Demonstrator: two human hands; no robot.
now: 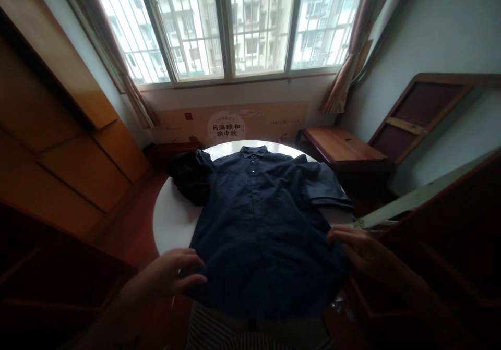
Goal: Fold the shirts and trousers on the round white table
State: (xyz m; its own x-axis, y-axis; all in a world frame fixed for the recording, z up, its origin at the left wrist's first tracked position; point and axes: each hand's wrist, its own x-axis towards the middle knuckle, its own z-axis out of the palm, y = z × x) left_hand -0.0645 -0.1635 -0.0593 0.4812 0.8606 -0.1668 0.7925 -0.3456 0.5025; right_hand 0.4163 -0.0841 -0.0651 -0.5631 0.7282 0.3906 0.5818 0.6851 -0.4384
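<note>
A dark navy button-up shirt (254, 225) lies front side up on a round white table (168, 219), its collar at the far side and its lower part hanging over the near edge. At the shirt's lower left edge is my left hand (172, 274), fingers curved, with a gap between thumb and fingertips. My right hand (358, 248) is closed on the shirt's right edge, thumb and fingers pinching the cloth. Beside the left sleeve sits a bunched black cloth (190, 178). A folded grey-blue garment (326, 185) lies partly under the shirt at right.
Wooden cabinets (78, 167) line the left side. Beyond the table are a barred window (250, 32) and a printed banner (274, 118). A low wooden table (344, 144) stands at the back right. Dark red furniture flanks me on both sides.
</note>
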